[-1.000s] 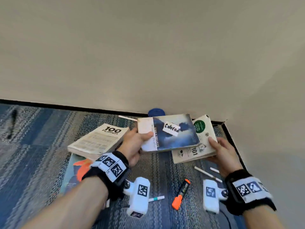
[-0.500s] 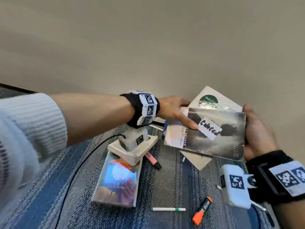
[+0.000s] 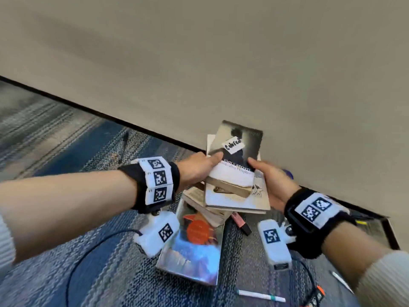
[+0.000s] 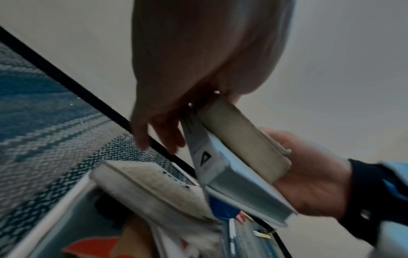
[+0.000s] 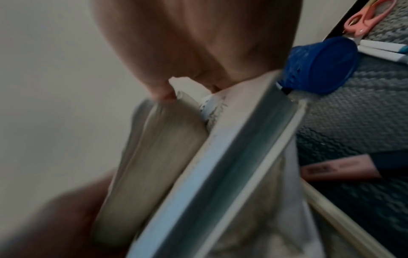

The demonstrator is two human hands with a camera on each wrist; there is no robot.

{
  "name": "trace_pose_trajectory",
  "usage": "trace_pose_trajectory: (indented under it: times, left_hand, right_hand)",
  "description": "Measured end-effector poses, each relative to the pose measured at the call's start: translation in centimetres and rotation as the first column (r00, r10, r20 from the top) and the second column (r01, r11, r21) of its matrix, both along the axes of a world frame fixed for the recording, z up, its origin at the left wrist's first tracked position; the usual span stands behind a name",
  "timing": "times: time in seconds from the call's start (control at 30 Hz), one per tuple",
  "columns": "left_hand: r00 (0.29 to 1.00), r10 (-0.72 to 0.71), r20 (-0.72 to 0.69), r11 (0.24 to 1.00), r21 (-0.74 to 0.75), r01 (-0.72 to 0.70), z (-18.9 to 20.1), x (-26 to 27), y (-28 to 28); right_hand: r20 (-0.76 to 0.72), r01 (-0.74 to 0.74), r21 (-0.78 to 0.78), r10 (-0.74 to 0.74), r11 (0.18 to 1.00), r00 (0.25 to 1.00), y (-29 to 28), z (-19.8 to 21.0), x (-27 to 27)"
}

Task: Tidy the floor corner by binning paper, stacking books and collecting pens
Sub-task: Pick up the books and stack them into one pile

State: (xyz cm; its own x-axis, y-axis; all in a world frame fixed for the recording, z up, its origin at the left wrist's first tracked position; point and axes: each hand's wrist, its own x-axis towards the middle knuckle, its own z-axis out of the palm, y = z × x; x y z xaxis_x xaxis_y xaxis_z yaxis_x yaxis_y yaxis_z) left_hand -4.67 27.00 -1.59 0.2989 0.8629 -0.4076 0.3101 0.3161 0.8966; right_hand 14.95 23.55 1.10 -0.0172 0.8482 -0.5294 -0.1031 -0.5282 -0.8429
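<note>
Floor corner, carpeted in blue and grey, taken left to right. A black pen [image 3: 123,144] lies alone on the carpet [image 3: 66,138] near the skirting, well apart from the rest. Left hand [image 3: 195,168]: thumb on top and fingers beneath the near-left edge of the dark paperback [image 3: 238,156], clamped on it. That paperback, bearing a white handwritten label, rests on a larger white book [image 3: 234,199]; both are held above the floor. Beneath them sits a cream book [image 3: 199,202], askew on a colourful book [image 3: 194,247] that lies flat on the carpet. A pink highlighter [image 3: 240,222] lies just beside this pile; a white pen [image 3: 261,295] lies nearer the onlooker. Right hand [image 3: 273,185]: thumb on the paperback's cover, fingers wrapped under the white book, gripping the pair. A blue round object [image 5: 320,66] sits in the corner behind; scissors with pink handles [image 5: 364,19] and further white pens [image 5: 384,50] lie by it.
</note>
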Motion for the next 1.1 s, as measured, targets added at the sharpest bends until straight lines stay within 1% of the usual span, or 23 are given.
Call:
trace_pose_trajectory:
  times: [0.07, 0.1, 0.17, 0.2, 0.23, 0.27, 0.3, 0.33, 0.4, 0.47, 0.57, 0.63, 0.67, 0.73, 0.8, 0.83, 0.87, 0.9, 0.93, 0.97, 1.03, 1.07, 1.1]
  left_hand:
    - [0.991, -0.110, -0.077, 0.993, -0.044, 0.106, -2.0, -0.3, -0.1]
    - [0.973, -0.163, -0.163, 0.986, -0.062, 0.155, -2.7, -0.5, -0.1]
    - [0.899, -0.209, -0.386, 0.977, -0.053, 0.204, -4.4, -0.9, 0.0]
    - [0.877, -0.229, -0.424, 0.973, -0.059, 0.225, -5.2, -1.2, 0.0]
    - [0.889, -0.246, -0.385, 0.969, -0.089, 0.230, -6.1, -1.3, -0.1]
    - [0.919, -0.240, -0.312, 0.970, -0.110, 0.216, -6.7, -1.2, -0.3]
    - [0.947, -0.207, -0.247, 0.977, -0.101, 0.187, -7.5, -1.0, -0.6]
    - [0.959, -0.175, -0.222, 0.984, -0.070, 0.164, -8.1, -0.7, -0.7]
    - [0.957, -0.138, -0.256, 0.990, -0.012, 0.140, -8.4, -0.3, -1.0]
    - [0.967, -0.092, -0.236, 0.996, -0.005, 0.093, -8.4, -0.5, -1.5]
    - [0.997, 0.022, -0.072, 0.999, -0.024, -0.023, -8.3, -1.1, -2.6]
    - [0.994, 0.105, 0.039, 0.994, -0.030, -0.103, -8.0, -1.4, -3.5]
    - [0.991, 0.124, 0.056, 0.992, -0.005, -0.123, -7.7, -1.6, -4.0]
    - [0.990, 0.129, 0.057, 0.991, 0.029, -0.130, -7.1, -2.3, -5.4]
    - [0.998, 0.068, 0.019, 0.998, -0.008, -0.068, -7.2, -3.2, -7.1]
    - [0.997, 0.043, -0.067, 0.999, 0.006, -0.042, -7.4, -3.7, -7.8]
    - [0.977, 0.027, -0.211, 0.999, 0.040, -0.019, -7.9, -4.3, -8.5]
    - [0.940, 0.018, -0.341, 0.997, 0.077, 0.009, -8.6, -4.8, -8.8]
    - [0.927, 0.012, -0.374, 0.997, 0.077, 0.018, -9.0, -5.2, -8.8]
    - [0.947, -0.006, -0.321, 0.999, 0.040, 0.019, -9.4, -5.4, -8.8]
    - [0.999, -0.009, -0.036, 0.990, -0.141, 0.003, -9.1, -5.1, -8.8]
    - [0.995, 0.011, 0.097, 0.969, -0.248, 0.014, -8.7, -4.8, -9.1]
    - [0.982, 0.058, 0.178, 0.946, -0.324, 0.003, -8.6, -4.5, -9.1]
  right_hand:
    - [0.115, 0.050, -0.064, -0.042, 0.997, 0.992, 0.4, -3.1, -1.1]
    - [0.183, 0.078, -0.086, -0.061, 0.993, 0.981, 0.5, -4.7, -1.2]
    - [0.292, 0.144, -0.101, -0.109, 0.984, 0.950, 1.3, -9.5, 0.1]
    - [0.349, 0.156, -0.114, -0.108, 0.981, 0.931, 1.8, -12.2, 1.1]
    - [0.402, 0.156, -0.150, -0.084, 0.976, 0.912, 1.9, -14.1, 1.8]
    - [0.418, 0.144, -0.198, -0.049, 0.970, 0.907, 1.6, -14.4, 1.6]
    - [0.372, 0.142, -0.234, -0.047, 0.962, 0.927, 1.1, -14.2, 1.1]
    - [0.316, 0.155, -0.254, -0.070, 0.955, 0.946, 0.5, -13.2, 0.3]
    - [0.231, 0.162, -0.242, -0.106, 0.956, 0.967, -0.3, -11.4, -1.3]
    - [0.192, 0.187, -0.181, -0.152, 0.965, 0.970, -0.9, -10.7, -2.0]
    - [0.102, 0.229, -0.042, -0.223, 0.973, 0.969, -1.8, -9.7, -2.8]
    - [0.020, 0.210, 0.061, -0.211, 0.976, 0.977, -2.4, -8.7, -3.2]
    - [0.015, 0.196, 0.110, -0.199, 0.974, 0.980, -2.8, -8.1, -3.4]
    - [0.082, 0.145, 0.159, -0.159, 0.977, 0.984, -3.9, -7.2, -3.7]
    - [0.196, 0.091, 0.097, -0.108, 0.991, 0.975, -5.6, -7.9, -4.3]
    - [0.298, 0.048, 0.038, -0.057, 0.998, 0.953, -6.4, -9.0, -4.5]
    - [0.417, -0.004, -0.016, 0.011, 1.000, 0.909, -7.3, -10.1, -4.8]
    - [0.486, -0.049, -0.061, 0.072, 0.997, 0.871, -8.2, -10.9, -5.0]
    - [0.471, -0.069, -0.081, 0.099, 0.994, 0.876, -8.6, -11.8, -5.0]
    - [0.382, -0.062, -0.093, 0.093, 0.994, 0.920, -8.9, -12.5, -5.0]
    - [0.137, -0.019, -0.141, 0.039, 0.990, 0.990, -8.9, -13.0, -5.0]
    - [0.013, 0.003, -0.166, -0.001, 0.986, 1.000, -8.7, -13.1, -4.9]
    - [-0.083, 0.021, -0.188, -0.038, 0.982, 0.996, -8.6, -12.9, -4.9]
